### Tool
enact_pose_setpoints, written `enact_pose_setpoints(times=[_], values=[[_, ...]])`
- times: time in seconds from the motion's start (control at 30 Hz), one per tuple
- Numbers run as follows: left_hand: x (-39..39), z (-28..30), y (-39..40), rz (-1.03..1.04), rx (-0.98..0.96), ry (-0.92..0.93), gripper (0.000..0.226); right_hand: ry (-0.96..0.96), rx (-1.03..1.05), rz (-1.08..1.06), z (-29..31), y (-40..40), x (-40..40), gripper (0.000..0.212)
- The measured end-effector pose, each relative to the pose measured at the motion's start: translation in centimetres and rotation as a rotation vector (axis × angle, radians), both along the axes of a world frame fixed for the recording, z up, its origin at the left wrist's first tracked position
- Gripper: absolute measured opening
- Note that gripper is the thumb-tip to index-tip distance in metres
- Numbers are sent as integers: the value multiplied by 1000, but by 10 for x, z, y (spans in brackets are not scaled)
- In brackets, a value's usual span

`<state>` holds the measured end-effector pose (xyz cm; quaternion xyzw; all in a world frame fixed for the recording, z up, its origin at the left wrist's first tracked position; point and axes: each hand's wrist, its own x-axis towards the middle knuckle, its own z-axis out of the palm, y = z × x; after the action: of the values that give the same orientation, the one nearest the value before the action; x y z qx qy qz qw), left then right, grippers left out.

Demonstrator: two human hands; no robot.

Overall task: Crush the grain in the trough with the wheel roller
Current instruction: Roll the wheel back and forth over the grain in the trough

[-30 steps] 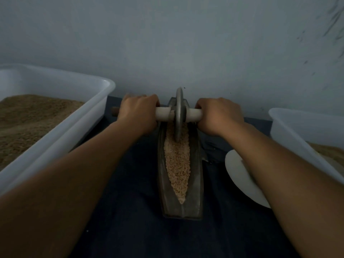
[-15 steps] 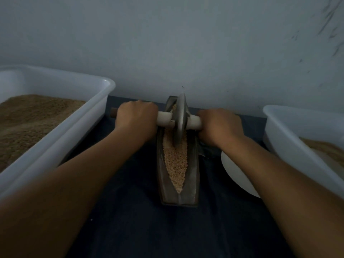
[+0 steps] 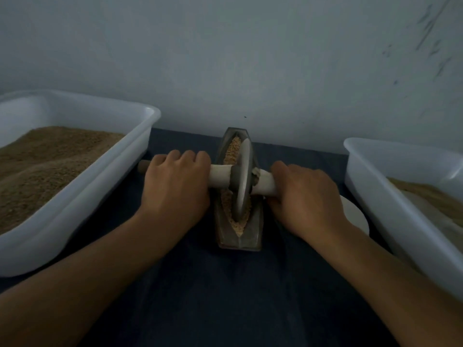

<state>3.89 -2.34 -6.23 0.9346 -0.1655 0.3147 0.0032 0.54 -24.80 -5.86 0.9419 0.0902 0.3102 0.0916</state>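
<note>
A narrow boat-shaped metal trough (image 3: 255,235) lies lengthwise on the dark cloth, filled with pale tan grain (image 3: 231,152). The metal wheel roller (image 3: 242,180) stands on edge in the trough's middle, its pale wooden axle (image 3: 220,176) running left to right. My left hand (image 3: 175,185) grips the left side of the axle, fingers curled over it. My right hand (image 3: 304,196) grips the right side. The axle's brown left tip pokes out beyond my left hand.
A large white tub (image 3: 82,186) heaped with brown grain sits at the left. Another white tub (image 3: 390,196) with some grain stands at the right. A white plate (image 3: 355,216) lies partly under my right forearm. A grey wall rises just behind the trough.
Both hands have pulled the wheel roller from the trough's far end towards me to its middle. Grain now shows beyond the wheel.
</note>
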Motion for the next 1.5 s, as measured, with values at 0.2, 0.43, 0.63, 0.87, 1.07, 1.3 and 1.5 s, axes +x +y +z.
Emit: enact_pose_setpoints(times=[0.2, 0.43, 0.63, 0.87, 1.07, 1.3, 1.5], values=[[13, -3, -1, 0, 18, 65, 38, 26, -15, -33, -1, 0, 13, 32], [70, 1, -13, 53, 64, 136, 31, 149, 19, -93, 3, -5, 67, 22], [119, 13, -18, 62, 47, 387, 30, 245, -1, -102, 20, -9, 118, 26], [123, 13, -25, 135, 70, 331, 22, 329, 14, -137, 23, -13, 133, 26], [94, 11, -26, 133, 147, 197, 19, 266, 91, -140, 4, -13, 98, 25], [36, 2, -12, 37, 51, 148, 33, 82, 32, -36, -2, -2, 26, 23], [-1, 3, 5, -44, -1, 94, 33, 19, 44, 38, 7, 4, -6, 23]])
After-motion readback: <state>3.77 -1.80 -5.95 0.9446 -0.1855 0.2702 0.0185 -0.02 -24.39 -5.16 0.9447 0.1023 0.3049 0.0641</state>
